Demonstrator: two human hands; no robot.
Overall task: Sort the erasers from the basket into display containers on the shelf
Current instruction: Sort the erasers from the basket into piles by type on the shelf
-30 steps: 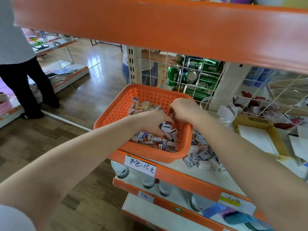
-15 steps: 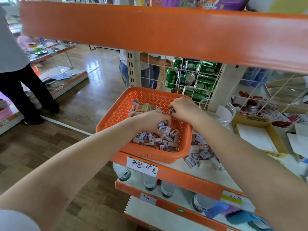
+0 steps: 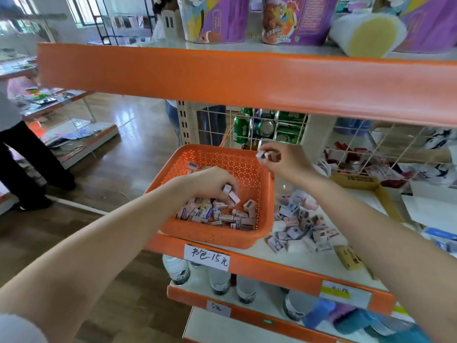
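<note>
The fingers of the right hand are now pinched on a few small erasers. They are lifted clear of the orange basket and held above its far right corner; a second ago they were down in the heap. The left hand stays low in the basket, its fingers closed on two more. One batch is out, I judge, probably bound for the loose pile on the shelf just beside the basket.
</note>
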